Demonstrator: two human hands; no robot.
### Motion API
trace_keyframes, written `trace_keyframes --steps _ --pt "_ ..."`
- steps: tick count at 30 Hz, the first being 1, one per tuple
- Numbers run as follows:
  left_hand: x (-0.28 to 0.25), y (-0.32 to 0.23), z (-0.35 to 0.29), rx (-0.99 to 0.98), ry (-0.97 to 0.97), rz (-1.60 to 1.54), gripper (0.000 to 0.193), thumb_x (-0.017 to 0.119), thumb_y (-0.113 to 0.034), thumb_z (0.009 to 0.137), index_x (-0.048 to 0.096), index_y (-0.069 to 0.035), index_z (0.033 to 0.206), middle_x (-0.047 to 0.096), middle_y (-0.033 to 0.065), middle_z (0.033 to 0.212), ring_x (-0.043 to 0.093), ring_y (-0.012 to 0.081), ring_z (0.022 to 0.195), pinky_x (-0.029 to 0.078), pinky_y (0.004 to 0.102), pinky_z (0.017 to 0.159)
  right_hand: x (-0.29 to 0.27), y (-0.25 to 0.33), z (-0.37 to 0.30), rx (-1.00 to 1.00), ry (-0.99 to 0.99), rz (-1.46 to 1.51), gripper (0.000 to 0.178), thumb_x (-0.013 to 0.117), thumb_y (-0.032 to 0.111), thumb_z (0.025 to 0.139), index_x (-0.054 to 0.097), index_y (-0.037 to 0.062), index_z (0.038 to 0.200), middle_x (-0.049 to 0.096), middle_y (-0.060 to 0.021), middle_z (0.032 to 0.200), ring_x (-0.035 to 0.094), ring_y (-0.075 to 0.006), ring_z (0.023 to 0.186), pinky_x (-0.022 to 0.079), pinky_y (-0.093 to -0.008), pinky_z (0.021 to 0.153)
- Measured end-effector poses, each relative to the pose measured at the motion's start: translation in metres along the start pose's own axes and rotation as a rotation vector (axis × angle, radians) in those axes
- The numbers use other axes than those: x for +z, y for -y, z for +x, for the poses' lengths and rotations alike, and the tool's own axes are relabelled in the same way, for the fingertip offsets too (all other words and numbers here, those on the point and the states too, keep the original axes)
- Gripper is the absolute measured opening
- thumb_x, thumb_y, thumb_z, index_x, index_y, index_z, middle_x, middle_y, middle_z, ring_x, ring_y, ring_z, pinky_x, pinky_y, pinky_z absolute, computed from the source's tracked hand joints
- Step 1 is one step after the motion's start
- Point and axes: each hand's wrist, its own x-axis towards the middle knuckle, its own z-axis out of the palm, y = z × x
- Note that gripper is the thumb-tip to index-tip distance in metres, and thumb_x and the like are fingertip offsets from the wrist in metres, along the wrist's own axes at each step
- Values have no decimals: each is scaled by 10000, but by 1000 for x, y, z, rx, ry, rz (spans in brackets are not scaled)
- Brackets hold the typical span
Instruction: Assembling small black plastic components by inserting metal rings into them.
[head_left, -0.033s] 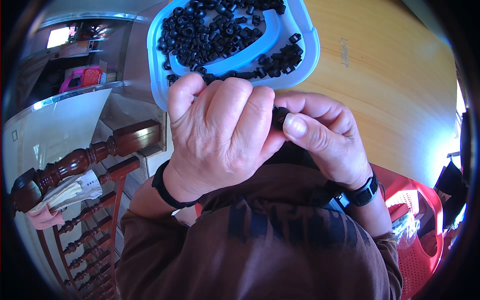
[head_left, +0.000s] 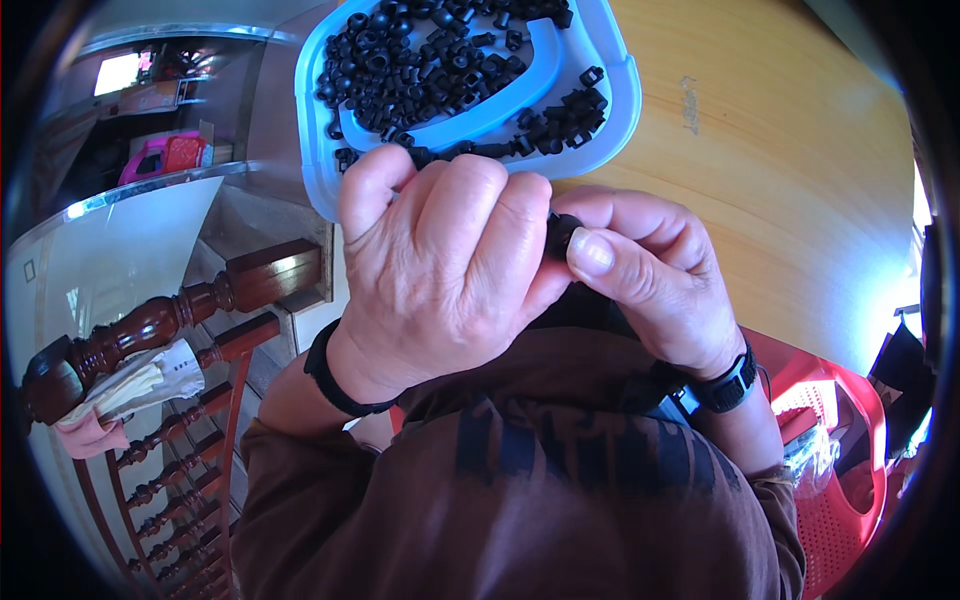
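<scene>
A small black plastic part [head_left: 562, 237] sits between my two hands, just in front of my body. My right hand [head_left: 655, 265] pinches its right side between thumb and fingers. Curled into a loose fist, my left hand [head_left: 440, 265] closes on the part's left side at the index finger and thumb. Its other fingers hide whatever lies in the palm. Beyond my left knuckles stands a light blue plastic tray [head_left: 625, 110] with a raised curved divider [head_left: 490, 105]. Many small black plastic fittings [head_left: 400, 75] fill its inner area, and more lie along the near right side.
The tray rests on a light wooden table [head_left: 770, 160]. A dark wooden railing [head_left: 150, 325] with cloths [head_left: 140, 395] draped over it stands at my left. At the lower right is a red plastic chair [head_left: 840, 520] with a clear bag [head_left: 812, 455] on it.
</scene>
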Motion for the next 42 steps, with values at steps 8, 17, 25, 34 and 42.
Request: trace_keyframes --steps 8,17,25,34,42 --pt "3 2 -4 49 45 -83 275 587 -285 796 581 -21 875 535 60 733 509 215 640 385 372 695 -2 -4 1 -25 -16 -119 199 539 152 912 636 -22 924 627 -58 873 561 -103 831 447 -241 768" --pt "6 8 -4 155 45 -83 273 605 -259 772 568 -4 864 537 67 720 503 226 625 403 378 664 -3 -4 0 -4 -6 -80 242 536 194 915 642 -23 915 628 -57 870 558 -106 832 441 -238 769" --pt "3 13 7 152 42 -215 295 631 -253 701 558 -15 859 521 51 684 494 216 588 385 355 647 -1 -1 -2 70 -61 -12 268 567 242 898 650 -9 942 623 -32 871 533 -82 816 425 -227 766" --pt "-4 9 8 181 96 -65 337 535 -340 799 573 -9 849 523 59 678 499 213 590 389 369 662 -4 -2 -2 130 -49 27 267 576 240 893 647 -5 969 629 -23 880 538 -76 823 429 -228 774" --pt "0 8 5 224 100 -76 329 509 -310 834 578 11 851 530 67 688 500 214 586 402 371 630 -6 -2 -3 138 -28 35 276 579 255 890 652 -5 947 634 -24 876 544 -73 829 429 -226 776"
